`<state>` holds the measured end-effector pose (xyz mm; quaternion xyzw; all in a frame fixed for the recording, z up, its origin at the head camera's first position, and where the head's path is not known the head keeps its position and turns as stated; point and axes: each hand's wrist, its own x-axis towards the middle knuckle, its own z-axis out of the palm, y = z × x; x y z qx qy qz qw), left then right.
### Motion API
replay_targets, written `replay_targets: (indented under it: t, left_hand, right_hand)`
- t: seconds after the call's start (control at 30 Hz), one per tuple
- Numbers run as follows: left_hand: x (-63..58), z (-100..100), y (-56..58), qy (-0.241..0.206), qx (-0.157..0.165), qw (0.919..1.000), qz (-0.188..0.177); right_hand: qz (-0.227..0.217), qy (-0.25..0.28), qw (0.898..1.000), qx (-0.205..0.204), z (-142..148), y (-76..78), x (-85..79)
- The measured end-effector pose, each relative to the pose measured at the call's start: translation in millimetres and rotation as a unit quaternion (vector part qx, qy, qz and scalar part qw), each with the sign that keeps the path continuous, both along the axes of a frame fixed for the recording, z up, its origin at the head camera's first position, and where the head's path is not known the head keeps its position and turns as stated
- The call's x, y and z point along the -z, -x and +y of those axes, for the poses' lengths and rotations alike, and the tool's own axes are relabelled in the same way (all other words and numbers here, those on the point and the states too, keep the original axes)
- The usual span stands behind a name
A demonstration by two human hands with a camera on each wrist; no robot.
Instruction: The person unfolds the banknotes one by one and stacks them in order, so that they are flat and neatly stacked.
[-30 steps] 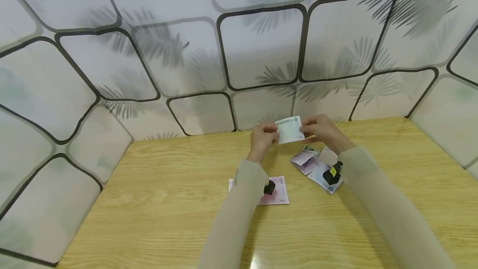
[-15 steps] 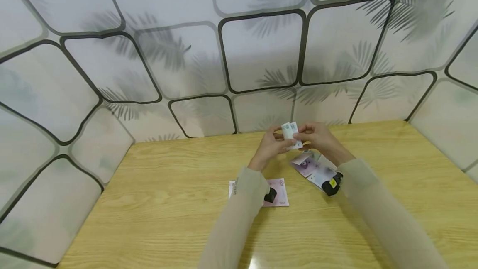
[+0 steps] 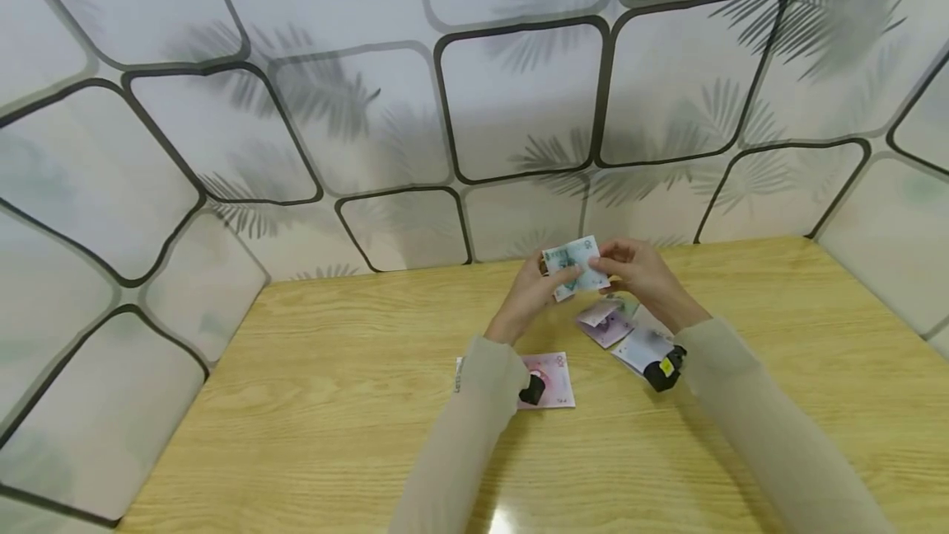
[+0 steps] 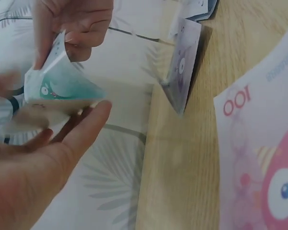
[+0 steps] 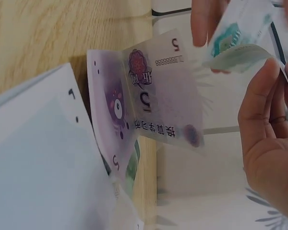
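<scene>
A green play banknote (image 3: 577, 266) is held up above the far part of the table, its printed face towards the head camera. My left hand (image 3: 522, 295) grips its left side, thumb across the front and fingers behind. At the right edge, my right hand (image 3: 638, 274) pinches the note between thumb and fingers. The left wrist view shows the banknote (image 4: 62, 86) bent into a curve between both hands. Under my left wrist lies a pink 100 play note (image 3: 552, 381), partly hidden by the sleeve.
Below my right hand lies a loose group of play notes: a creased purple 5 note (image 5: 113, 100), a pale blue note (image 3: 641, 348) and a greenish one behind. The wood-grain table (image 3: 334, 394) ends at a patterned fabric wall (image 3: 519, 114).
The note first showed its pale side, held flat between both hands. Half a second ago it was bent over narrow; now it is spread again with its green face showing.
</scene>
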<state>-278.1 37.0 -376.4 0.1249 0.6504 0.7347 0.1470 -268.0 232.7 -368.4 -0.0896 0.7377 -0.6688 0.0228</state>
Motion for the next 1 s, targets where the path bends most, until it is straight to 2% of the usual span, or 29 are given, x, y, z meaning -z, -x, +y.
replay_targets:
  t: [0.2,0.3,0.47,0.7,1.0]
  left_hand:
    - [1.8,-13.2,-0.2,0.06,-0.082,0.9948,0.014]
    - [0.3,-20.9,1.3,0.075,-0.101,0.9919,0.011]
    - [-2.7,-35.3,4.4,0.07,-0.089,0.9934,0.02]
    - [1.5,-62.2,2.1,0.025,-0.082,0.9961,0.022]
    - [2.2,-82.6,-4.7,0.029,-0.082,0.9959,0.026]
  right_hand:
    - [-0.008,-0.007,1.0,0.018,4.5,-2.5,-3.8]
    - [-0.014,-0.01,1.0,0.017,8.2,-2.5,-5.0]
    - [-0.015,-0.011,1.0,0.013,12.6,-2.8,-6.8]
    - [-0.023,-0.002,1.0,0.004,12.0,-5.4,-5.8]
    - [-0.016,-0.009,1.0,-0.026,12.9,-13.1,-4.1]
